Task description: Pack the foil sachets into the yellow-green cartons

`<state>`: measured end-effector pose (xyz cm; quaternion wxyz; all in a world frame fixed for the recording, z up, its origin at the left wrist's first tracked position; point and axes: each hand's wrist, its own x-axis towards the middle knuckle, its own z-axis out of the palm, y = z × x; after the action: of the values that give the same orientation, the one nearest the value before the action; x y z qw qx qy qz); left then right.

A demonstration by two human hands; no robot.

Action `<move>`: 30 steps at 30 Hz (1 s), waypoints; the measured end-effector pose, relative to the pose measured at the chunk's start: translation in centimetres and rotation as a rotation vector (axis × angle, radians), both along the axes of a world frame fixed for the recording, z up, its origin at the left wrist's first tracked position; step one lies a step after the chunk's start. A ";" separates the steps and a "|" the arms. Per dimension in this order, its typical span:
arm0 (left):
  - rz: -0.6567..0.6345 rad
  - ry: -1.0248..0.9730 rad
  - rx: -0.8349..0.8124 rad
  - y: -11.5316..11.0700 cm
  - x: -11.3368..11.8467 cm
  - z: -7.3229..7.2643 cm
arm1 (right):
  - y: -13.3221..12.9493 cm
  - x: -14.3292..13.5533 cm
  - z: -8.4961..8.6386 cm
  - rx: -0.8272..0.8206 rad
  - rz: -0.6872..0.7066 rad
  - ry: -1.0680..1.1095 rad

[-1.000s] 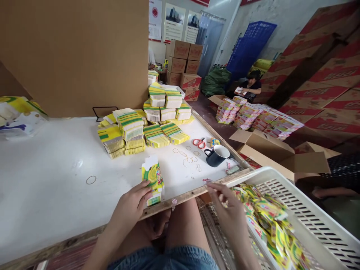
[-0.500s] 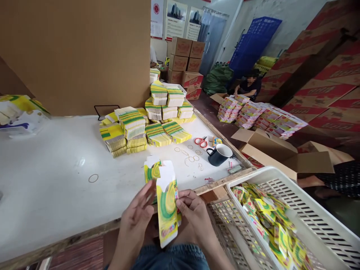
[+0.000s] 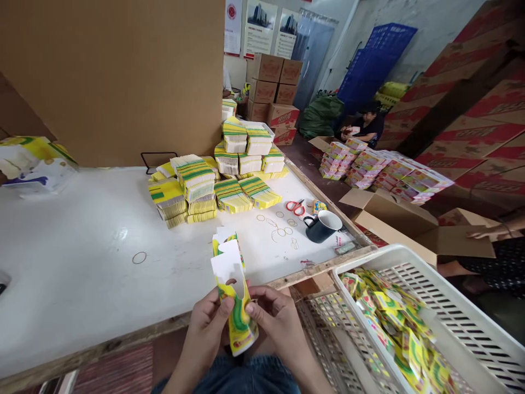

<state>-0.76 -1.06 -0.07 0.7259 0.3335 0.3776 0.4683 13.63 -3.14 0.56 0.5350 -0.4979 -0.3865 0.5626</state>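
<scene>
Both hands grip a yellow and green cardboard carton with a white open flap, tilted over the table's front edge. My left hand is closed on its left side, thumb on the front face. From the right, my right hand pinches the opposite edge. Just behind this carton, another yellow carton with white flaps shows; its lower part is hidden. Farther back on the white table stand stacks of flat yellow and green cartons.
A white plastic basket of yellow packets stands at my right. Near the table's right edge are a dark mug, red scissors and rubber bands. Beyond lies an open cardboard box; a person's hand touches its flap.
My left hand has moved in from beside the carton and now grips it. The carton has turned and its sides are pressed inward. At far right, a person's hand has come onto the box flap.
</scene>
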 end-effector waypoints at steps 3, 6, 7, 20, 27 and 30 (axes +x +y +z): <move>0.043 0.151 0.028 -0.1 0.3 -0.1 | -0.2 -0.4 -0.1 -0.003 -0.027 -0.152; 0.071 0.229 0.057 -0.2 0.5 -0.1 | -0.1 -0.5 -0.6 0.016 -0.074 -0.248; 0.085 0.240 0.066 -0.2 0.5 -0.2 | 0.0 -0.3 -0.7 0.034 -0.092 -0.271; -0.415 0.002 0.083 -0.2 -2.2 0.7 | 0.1 2.9 1.2 0.287 0.239 -0.391; -0.339 -0.046 0.075 -0.7 -1.5 0.6 | 0.4 2.7 0.6 0.273 0.092 -0.316; -0.351 0.052 0.143 -0.5 -1.5 0.5 | 0.6 2.9 0.4 0.303 0.103 -0.356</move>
<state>-2.24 -1.56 0.40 0.7609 0.4571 0.2979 0.3512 16.53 -2.49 0.99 0.4974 -0.4829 -0.5798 0.4281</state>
